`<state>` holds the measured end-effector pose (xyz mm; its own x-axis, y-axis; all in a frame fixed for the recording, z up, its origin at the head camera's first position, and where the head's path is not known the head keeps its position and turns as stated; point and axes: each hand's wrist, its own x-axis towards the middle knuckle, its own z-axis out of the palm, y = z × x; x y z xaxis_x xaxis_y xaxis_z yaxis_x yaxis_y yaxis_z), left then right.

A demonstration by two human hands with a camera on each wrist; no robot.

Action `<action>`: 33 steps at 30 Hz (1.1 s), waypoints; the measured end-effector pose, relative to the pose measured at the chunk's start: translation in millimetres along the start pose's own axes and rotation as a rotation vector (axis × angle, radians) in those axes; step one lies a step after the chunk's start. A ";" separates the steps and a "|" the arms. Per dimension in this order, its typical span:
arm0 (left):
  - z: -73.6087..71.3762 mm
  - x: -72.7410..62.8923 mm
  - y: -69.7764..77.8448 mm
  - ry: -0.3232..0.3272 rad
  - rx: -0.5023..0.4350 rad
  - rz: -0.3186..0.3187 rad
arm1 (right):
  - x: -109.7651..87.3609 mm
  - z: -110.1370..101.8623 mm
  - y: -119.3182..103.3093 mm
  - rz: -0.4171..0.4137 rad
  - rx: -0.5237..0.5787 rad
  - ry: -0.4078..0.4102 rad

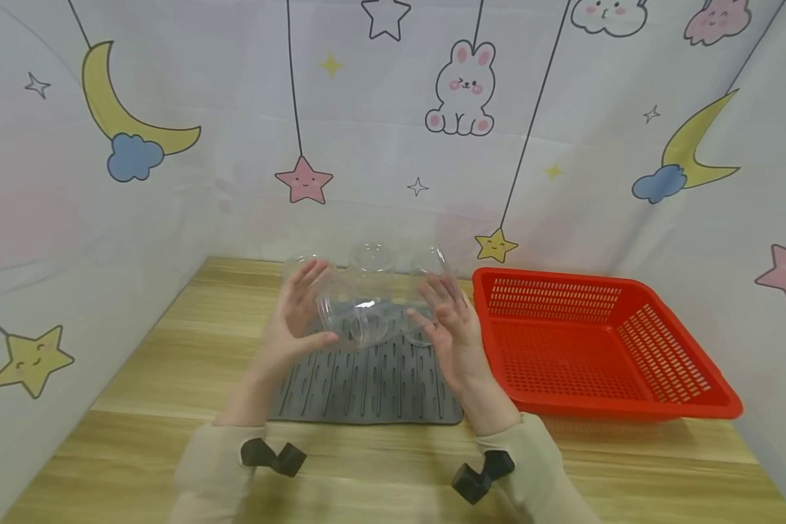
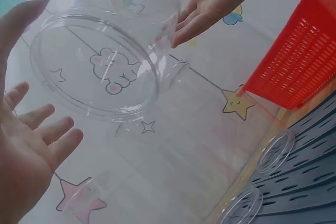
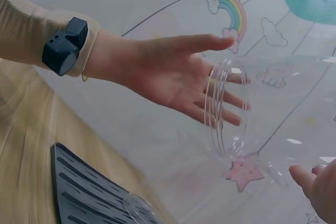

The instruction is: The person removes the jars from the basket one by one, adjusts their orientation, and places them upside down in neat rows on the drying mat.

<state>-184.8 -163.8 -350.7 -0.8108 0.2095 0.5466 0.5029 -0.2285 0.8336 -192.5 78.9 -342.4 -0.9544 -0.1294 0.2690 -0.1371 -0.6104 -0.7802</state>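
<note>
A large clear plastic jar (image 1: 337,309) lies sideways in the air between the two hands, its wide ringed end toward the left. My right hand (image 1: 455,331) holds the other end of the jar, thumb and fingers on either side of it. My left hand (image 1: 291,313) is beside the ringed end. In the left wrist view the left hand (image 2: 26,150) has its fingers spread near the jar's ring (image 2: 94,115), with a gap between them. The right wrist view shows the left hand's fingers through the ring. Whether a lid covers that end is unclear.
Several more clear jars (image 1: 370,256) stand at the back, on a grey ridged mat (image 1: 367,400). A red perforated plastic basket (image 1: 602,407) sits to the right on the wooden table (image 1: 151,386). White cloth (image 1: 393,131) with printed stars, moons and a rabbit hangs around the table.
</note>
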 end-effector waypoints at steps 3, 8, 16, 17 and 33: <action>-10.5 -0.9 2.3 0.037 -0.061 0.059 | 0.6 2.8 2.6 -0.014 -0.055 -0.008; -26.6 -2.1 4.9 0.123 -0.093 0.085 | -0.5 8.5 10.1 -0.017 -0.165 -0.026; -51.2 -7.6 -3.2 0.280 0.003 -0.055 | -5.1 19.3 29.7 0.002 -0.327 -0.062; -53.9 -8.4 -5.2 0.293 0.012 -0.077 | -5.7 20.8 32.2 0.016 -0.339 -0.069; -90.5 -25.3 -48.9 0.366 0.111 -0.371 | -3.0 39.3 71.6 0.078 -0.697 -0.099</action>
<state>-216.0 -244.0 -412.5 -0.9816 -0.0928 0.1666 0.1754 -0.0957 0.9798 -189.1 4.9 -376.9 -0.9443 -0.2433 0.2216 -0.2386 0.0421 -0.9702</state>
